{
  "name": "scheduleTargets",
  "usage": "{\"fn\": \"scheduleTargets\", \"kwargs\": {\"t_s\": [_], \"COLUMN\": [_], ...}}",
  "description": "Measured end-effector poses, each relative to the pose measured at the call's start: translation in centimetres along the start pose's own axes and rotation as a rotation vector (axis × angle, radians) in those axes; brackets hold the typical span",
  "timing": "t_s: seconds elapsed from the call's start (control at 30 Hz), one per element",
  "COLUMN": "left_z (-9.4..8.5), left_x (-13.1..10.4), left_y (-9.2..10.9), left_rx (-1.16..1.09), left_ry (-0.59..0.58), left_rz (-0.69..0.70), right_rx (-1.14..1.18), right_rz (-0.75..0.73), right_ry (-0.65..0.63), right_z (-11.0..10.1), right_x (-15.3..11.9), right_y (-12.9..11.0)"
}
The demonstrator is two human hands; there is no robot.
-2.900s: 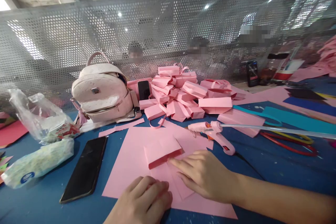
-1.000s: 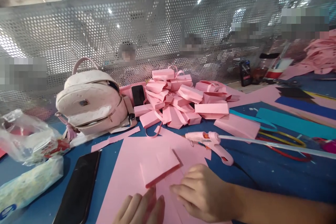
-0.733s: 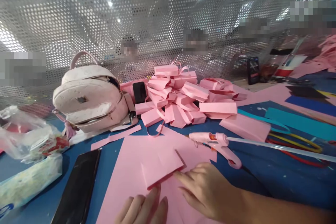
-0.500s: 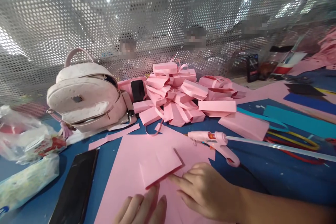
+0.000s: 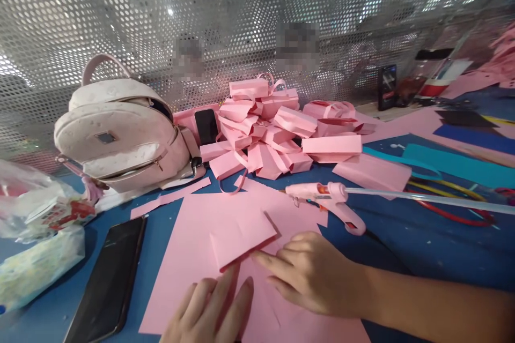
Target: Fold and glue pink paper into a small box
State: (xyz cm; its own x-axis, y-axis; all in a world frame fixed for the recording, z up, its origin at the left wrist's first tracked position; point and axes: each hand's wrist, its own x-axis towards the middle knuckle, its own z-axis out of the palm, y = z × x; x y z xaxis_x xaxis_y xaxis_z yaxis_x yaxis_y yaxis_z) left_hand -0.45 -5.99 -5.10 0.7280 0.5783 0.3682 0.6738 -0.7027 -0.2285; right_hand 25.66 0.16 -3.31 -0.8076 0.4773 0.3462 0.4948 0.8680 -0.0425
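A folded pink paper piece (image 5: 243,237) lies on a large pink sheet (image 5: 173,278) at the lower middle. My left hand (image 5: 207,308) rests at its lower edge, fingers apart, with the index fingertip touching the fold. From the right, my right hand (image 5: 306,273) extends its index finger to the same edge, the other fingers loosely bent. Neither hand grips anything. Just beyond my right hand lies a pink glue gun (image 5: 330,201) with a long clear glue stick in its back.
Folded pink paper boxes (image 5: 265,139) are heaped behind the sheet. A pale backpack (image 5: 120,139), a black phone (image 5: 108,278) and plastic bags (image 5: 44,268) are at the left. Teal strips (image 5: 458,166) and coloured loops lie right. A perforated metal screen (image 5: 241,16) stands behind.
The whole view has shifted, so the table's things appear higher in the picture. Both hands keep nearly the same place at the folded paper's lower edge.
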Motion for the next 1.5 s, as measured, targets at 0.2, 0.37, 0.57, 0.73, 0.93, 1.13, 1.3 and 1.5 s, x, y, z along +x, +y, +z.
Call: {"fn": "scheduleTargets", "kwargs": {"t_s": [0.2,0.37,0.57,0.73,0.93,1.13,1.3,1.5], "left_z": [-0.5,-1.4,-2.5,-2.3,-1.9,-1.4,-0.6,-0.7], "left_x": [0.4,0.9,0.6,0.1,0.6,0.5,-0.1,0.4], "left_y": [-0.7,-0.3,0.2,0.0,-0.6,-1.5,-2.1,-2.3], "left_rx": [-0.002,-0.063,-0.096,0.044,-0.031,-0.371,-0.534,-0.636], "left_ry": [-0.040,-0.050,-0.015,0.181,0.113,-0.077,-0.101,0.006], "left_rz": [0.080,0.046,-0.013,-0.075,-0.162,-0.338,-0.395,-0.463], "right_rx": [0.010,-0.010,0.117,0.190,0.205,0.029,-0.041,0.038], "right_rz": [-0.045,-0.064,0.031,0.165,0.176,0.180,0.137,0.133], "right_ry": [-0.028,-0.055,0.087,0.156,0.166,0.176,0.099,0.088], "right_z": [-0.2,-0.3,-0.3,-0.2,-0.6,-1.3,-0.6,-0.6], "right_x": [0.3,0.4,0.0,-0.1,0.4,0.9,1.0,0.9], "right_y": [0.0,0.1,0.4,0.7,0.4,0.0,0.2,0.4]}}
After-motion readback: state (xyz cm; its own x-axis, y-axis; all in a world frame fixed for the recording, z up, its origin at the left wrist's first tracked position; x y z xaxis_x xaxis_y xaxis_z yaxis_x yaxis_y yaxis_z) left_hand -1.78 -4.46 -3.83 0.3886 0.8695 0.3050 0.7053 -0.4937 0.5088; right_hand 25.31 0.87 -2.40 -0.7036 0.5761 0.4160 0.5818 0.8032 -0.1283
